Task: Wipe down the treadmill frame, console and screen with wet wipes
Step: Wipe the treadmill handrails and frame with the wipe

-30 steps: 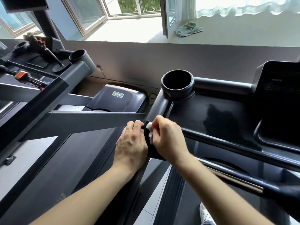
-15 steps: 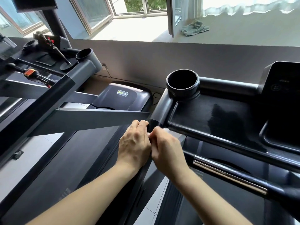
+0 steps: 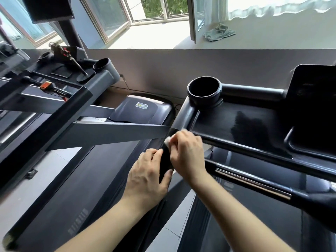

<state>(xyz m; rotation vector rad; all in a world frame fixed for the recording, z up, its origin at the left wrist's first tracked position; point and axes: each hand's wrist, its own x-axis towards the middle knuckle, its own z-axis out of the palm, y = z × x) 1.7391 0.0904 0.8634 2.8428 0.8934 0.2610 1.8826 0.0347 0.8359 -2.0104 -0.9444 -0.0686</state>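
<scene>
Head view: right hand (image 3: 187, 153) curled round the white wet wipe (image 3: 167, 139), pressing it on the black handrail (image 3: 164, 162) just below the console tray (image 3: 218, 124) corner. Left hand (image 3: 148, 177) grips the same handrail, just beside the right.

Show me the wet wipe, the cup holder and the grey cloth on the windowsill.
wet wipe (image 3: 168, 140), head view, its exposed white corner.
cup holder (image 3: 203, 103), head view, front outer wall.
grey cloth (image 3: 219, 32), head view, middle of the fabric.

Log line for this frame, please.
phase: wiping frame | left hand: grips black upright | right hand: holds white wipe against upright
</scene>
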